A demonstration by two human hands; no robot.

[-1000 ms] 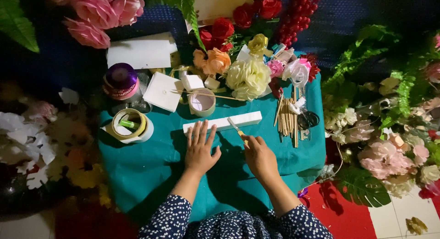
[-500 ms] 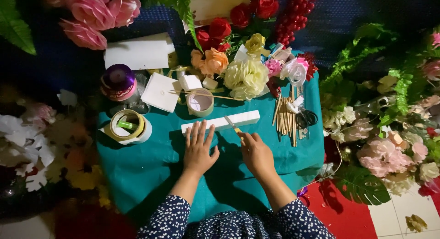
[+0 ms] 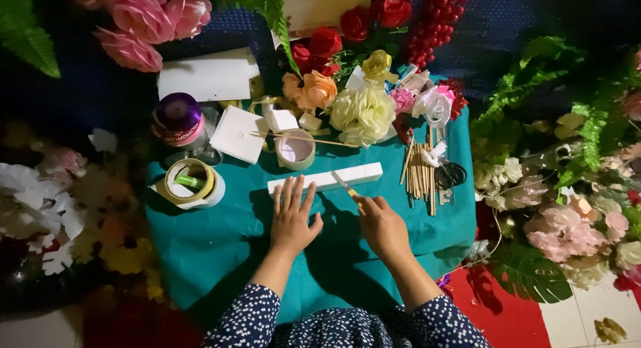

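A long white foam bar point(image 3: 325, 179) lies across a teal cloth point(image 3: 220, 234). My left hand point(image 3: 292, 216) rests flat on the cloth, fingers spread, with the fingertips on the bar's left part. My right hand point(image 3: 382, 226) grips a small yellow-handled knife point(image 3: 346, 186); its blade touches the bar a little right of the middle.
Tape rolls point(image 3: 190, 182) and a purple ribbon spool point(image 3: 177, 118) sit at the left. White foam pieces point(image 3: 238, 133) and another tape roll point(image 3: 295, 150) lie behind the bar. Wooden sticks point(image 3: 420, 176) and scissors point(image 3: 451, 176) lie at the right. Artificial flowers point(image 3: 364, 111) and leaves ring the cloth.
My right hand has shifted slightly with the knife along the foam bar. My left hand stays pressed at the bar's left part.
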